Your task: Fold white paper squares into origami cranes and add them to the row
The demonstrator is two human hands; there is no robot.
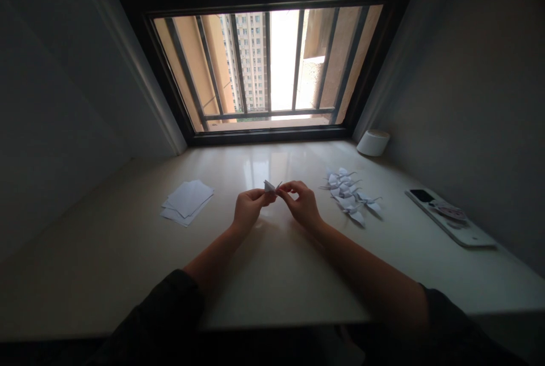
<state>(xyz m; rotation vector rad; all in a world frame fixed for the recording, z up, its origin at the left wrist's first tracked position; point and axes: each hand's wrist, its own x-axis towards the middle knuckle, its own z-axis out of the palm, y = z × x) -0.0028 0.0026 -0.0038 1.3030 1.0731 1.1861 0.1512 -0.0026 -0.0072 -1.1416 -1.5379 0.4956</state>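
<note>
Between my two hands, above the middle of the pale counter, is a small folded paper crane (269, 186). My left hand (251, 206) is closed, its thumb and fingers pinching the crane's body from the left. With thumb and forefinger, my right hand (300, 201) pinches a thin pointed end of the same paper on the right. To the left lies a loose stack of white paper sheets (188, 200). Right of my hands, several finished-looking white paper cranes (347, 191) lie in a cluster. Fingers cover part of the held paper.
The pale counter (264, 275) runs up to a dark-framed window (272, 138) with bars outside. A white cylindrical object (373, 143) stands in the back right corner. A phone (451, 217) with a round attachment on its back lies near the right wall.
</note>
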